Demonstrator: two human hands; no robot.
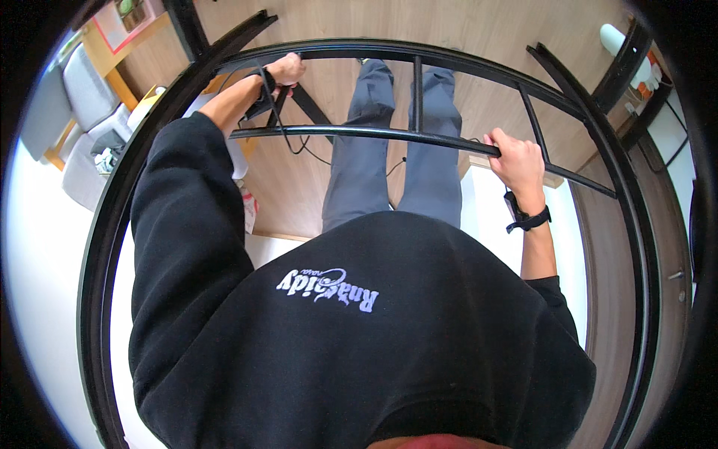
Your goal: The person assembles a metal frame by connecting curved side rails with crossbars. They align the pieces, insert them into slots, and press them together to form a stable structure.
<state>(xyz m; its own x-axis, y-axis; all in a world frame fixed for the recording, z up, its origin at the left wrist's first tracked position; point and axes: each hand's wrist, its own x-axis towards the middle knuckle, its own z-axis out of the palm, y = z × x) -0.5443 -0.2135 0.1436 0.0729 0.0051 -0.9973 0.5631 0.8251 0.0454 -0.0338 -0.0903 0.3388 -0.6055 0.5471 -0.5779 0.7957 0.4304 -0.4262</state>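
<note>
A black metal frame (416,93) of two long rails joined by short crossbars spans the view in front of my body. My right hand (517,159) is closed around the nearer rail (374,133), close to its right end. Farther off, my left hand (287,71) is closed on the frame beside the left part of the far rail (359,50); its fingertips are partly hidden. A thin black cable (275,112) loops down by my left wrist. Black bands wrap both wrists, the right one a dark strap (529,220).
Long black side rails (636,299) curve down both sides of me. Grey chairs (90,93) stand at the far left. Wood-look floor (479,26) lies beyond the frame, with a white rounded object (615,41) at the far right. A wooden door (669,307) is at the right.
</note>
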